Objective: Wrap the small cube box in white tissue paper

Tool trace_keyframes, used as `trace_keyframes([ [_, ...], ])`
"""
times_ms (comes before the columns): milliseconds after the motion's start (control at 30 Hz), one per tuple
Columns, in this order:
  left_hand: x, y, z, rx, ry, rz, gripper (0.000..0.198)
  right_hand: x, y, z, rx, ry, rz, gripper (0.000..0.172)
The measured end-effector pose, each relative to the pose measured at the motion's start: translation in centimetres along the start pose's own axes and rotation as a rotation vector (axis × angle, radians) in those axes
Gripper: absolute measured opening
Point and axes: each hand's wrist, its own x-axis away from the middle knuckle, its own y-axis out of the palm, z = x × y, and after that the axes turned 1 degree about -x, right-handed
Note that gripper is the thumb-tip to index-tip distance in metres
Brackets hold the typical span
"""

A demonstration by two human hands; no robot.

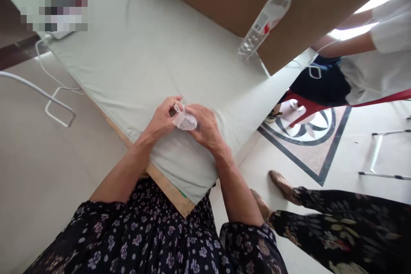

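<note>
A small whitish, partly see-through pouch [187, 122] is held between my two hands, just above the cloth near the table's corner. A thin pale loop or strip rises from its upper left side. My left hand [164, 116] pinches that side with thumb and fingers. From the other side, my right hand [206, 123] has its fingers curled round the pouch, hiding its right part. What lies inside the pouch is too blurred to tell.
A pale green cloth [138, 64] covers the table. At the back right stand a large cardboard box [218, 0] and a plastic bottle [266, 21]. White cables [61, 102] hang at left. A person's patterned trousers [340, 227] and another person's white sleeve [391, 25] are at right.
</note>
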Motion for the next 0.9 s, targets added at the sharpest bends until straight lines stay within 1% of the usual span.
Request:
trace_keyframes([
  [33, 0.1, -0.3, 0.1, -0.014, -0.007, -0.02, 0.025, 0.0, 0.1, 0.1, -0.014, 0.017, 0.004, 0.044],
  [100, 0.3, -1.2, 0.2, -0.054, 0.001, -0.099, 0.026, 0.0, 0.2, 0.4, -0.053, 0.059, 0.01, 0.043],
  [133, 0.4, -1.6, 0.3, -0.075, 0.008, -0.145, 0.029, 0.0, 0.2, 0.5, -0.077, 0.078, 0.013, 0.043],
  [200, 0.5, -2.3, 0.3, -0.126, 0.04, -0.234, 0.043, -0.1, 0.2, 0.6, -0.119, 0.102, 0.023, 0.042],
  [267, 0.5, -2.7, 0.4, -0.157, 0.071, -0.268, 0.05, -0.4, 0.0, 0.6, -0.152, 0.112, 0.035, 0.04],
  [367, 0.3, -2.5, 0.6, -0.12, 0.074, -0.229, 0.044, -1.2, -0.4, 0.4, -0.24, 0.154, 0.049, 0.04],
  [467, 0.0, -2.2, 0.7, -0.014, -0.015, -0.2, 0.033, -2.0, -0.4, 0.5, -0.413, 0.251, 0.012, 0.045],
  [567, -0.1, -1.9, 0.6, 0.048, -0.113, -0.185, 0.029, -2.4, 0.1, 0.9, -0.546, 0.326, -0.019, 0.051],
  [633, -0.2, -1.6, 0.6, 0.03, -0.143, -0.141, 0.029, -2.4, 0.5, 1.3, -0.53, 0.35, -0.007, 0.053],
  [733, -0.5, -1.1, 0.8, 0.04, -0.18, -0.09, 0.033, -2.3, 0.7, 1.9, -0.408, 0.362, 0.025, 0.051],
  [800, -0.8, -0.9, 1.1, 0.096, -0.202, -0.112, 0.038, -2.1, 0.3, 2.1, -0.326, 0.35, 0.106, 0.048],
  [900, -0.9, -0.8, 1.4, 0.145, -0.22, -0.158, 0.041, -1.2, -0.6, 2.0, -0.211, 0.306, 0.265, 0.046],
])
